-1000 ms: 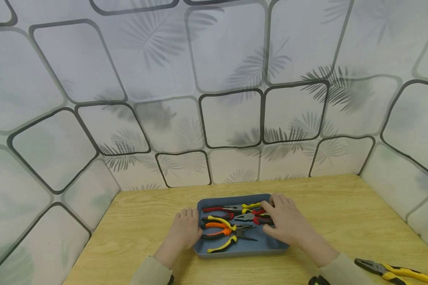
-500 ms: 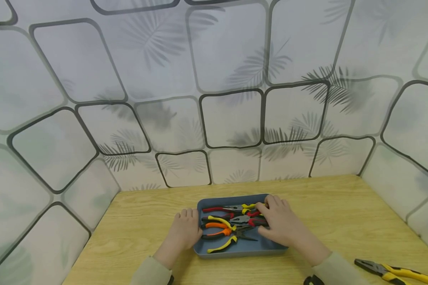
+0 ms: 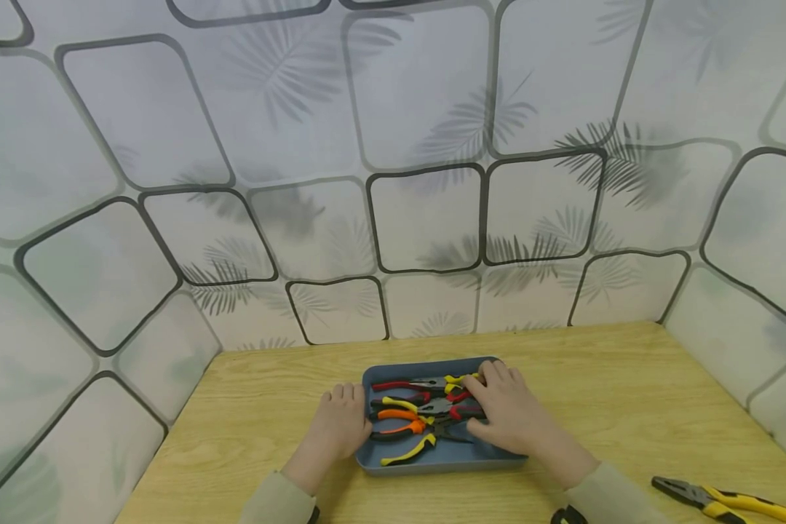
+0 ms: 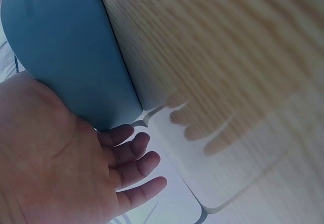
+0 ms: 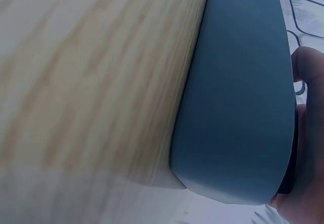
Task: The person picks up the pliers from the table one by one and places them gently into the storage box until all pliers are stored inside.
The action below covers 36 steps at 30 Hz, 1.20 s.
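A blue-grey tray [image 3: 481, 458] holding several pliers sits on the wooden table. My left hand [image 3: 343, 422] rests against its left end; in the left wrist view, the palm [image 4: 55, 153] touches the tray wall [image 4: 66, 47] and the fingers are loosely extended. Over the right end, my right hand [image 3: 514, 411] holds red-and-black pliers [image 3: 465, 412] by the handles, their head pointing left. These overlap yellow-and-black pliers [image 3: 409, 453] lying spread open. Orange-and-black pliers [image 3: 399, 415] lie at the left. The right wrist view hides the grip behind the tray wall [image 5: 233, 97].
Yellow-and-black pliers [image 3: 707, 498] lie on the table at the lower right, outside the tray. More pliers with red handles [image 3: 393, 386] lie along the tray's far side. Patterned wall covering [image 3: 426, 218] rises behind and on both sides of the table [image 3: 268, 407].
My right hand has moved left, carrying the red-and-black pliers further over the tray's middle, onto the spread yellow-and-black pliers. My left hand and the tray have stayed in place.
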### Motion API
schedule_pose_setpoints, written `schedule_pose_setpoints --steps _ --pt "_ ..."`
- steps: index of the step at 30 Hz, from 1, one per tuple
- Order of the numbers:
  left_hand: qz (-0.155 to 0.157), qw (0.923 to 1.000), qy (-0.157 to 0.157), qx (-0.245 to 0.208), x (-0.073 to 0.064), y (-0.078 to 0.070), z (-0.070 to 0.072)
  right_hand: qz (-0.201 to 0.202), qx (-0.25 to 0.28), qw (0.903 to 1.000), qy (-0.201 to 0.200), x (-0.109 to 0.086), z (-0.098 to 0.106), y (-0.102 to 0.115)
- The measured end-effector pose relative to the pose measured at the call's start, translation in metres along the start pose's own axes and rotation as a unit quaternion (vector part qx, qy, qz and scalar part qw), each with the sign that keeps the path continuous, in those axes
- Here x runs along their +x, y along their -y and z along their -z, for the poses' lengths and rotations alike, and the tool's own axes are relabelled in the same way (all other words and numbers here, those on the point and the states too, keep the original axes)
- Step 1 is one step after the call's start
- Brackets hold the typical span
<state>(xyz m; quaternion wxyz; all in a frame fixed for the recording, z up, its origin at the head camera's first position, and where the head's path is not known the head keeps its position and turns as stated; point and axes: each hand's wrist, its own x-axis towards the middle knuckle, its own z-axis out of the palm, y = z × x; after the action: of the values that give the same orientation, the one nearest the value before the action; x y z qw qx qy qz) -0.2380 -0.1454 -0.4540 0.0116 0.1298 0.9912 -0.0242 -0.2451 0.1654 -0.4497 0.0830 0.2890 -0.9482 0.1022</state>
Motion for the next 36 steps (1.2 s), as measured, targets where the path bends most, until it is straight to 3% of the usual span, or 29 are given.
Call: schedule_pose_setpoints --steps 28,36 --pt "-0.003 1.0 -0.003 0.004 0.001 0.0 0.0 0.016 0.004 0.9997 0.016 0.01 -0.01 0.005" --pt "-0.004 0.9999 -0.002 0.011 0.0 0.0 0.001 0.018 -0.004 0.9998 0.002 0.01 -0.009 0.007"
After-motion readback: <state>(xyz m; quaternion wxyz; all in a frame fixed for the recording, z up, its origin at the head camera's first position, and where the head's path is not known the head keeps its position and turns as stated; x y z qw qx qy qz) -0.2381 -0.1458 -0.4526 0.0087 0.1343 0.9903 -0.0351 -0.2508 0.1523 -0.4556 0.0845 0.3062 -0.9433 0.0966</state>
